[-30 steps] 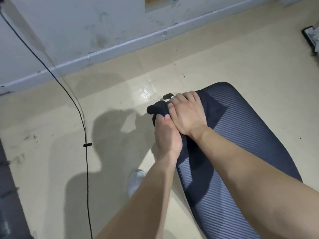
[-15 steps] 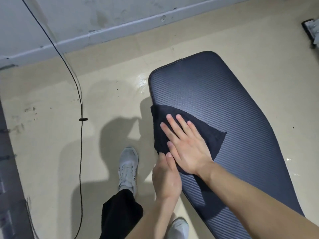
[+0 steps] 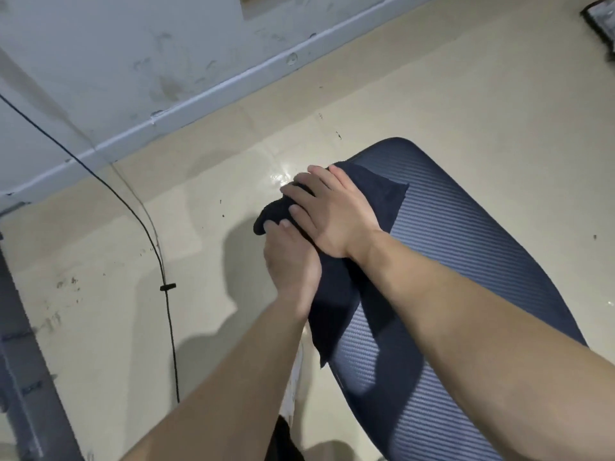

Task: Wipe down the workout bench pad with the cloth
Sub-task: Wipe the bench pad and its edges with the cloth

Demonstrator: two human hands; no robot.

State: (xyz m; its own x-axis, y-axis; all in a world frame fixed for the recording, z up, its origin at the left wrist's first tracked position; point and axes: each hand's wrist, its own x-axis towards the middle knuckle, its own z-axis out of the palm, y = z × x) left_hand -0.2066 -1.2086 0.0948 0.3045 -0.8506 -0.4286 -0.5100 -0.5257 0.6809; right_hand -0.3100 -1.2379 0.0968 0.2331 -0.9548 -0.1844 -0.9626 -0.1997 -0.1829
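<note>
The ribbed dark blue bench pad runs from mid-frame toward the lower right. A dark navy cloth lies over its far left corner and hangs down the left edge. My right hand presses flat on the cloth at that corner, fingers spread over the pad's end. My left hand grips the cloth's hanging part along the pad's left side, just below the right hand. Both forearms cross the lower frame and hide part of the pad.
A black cable runs down the beige floor on the left. A grey wall with a baseboard stands beyond. A dark frame lines the left edge; some equipment sits top right.
Both hands and the cloth have slid from the pad's middle left up to its far left corner; the view has tilted forward with them.
</note>
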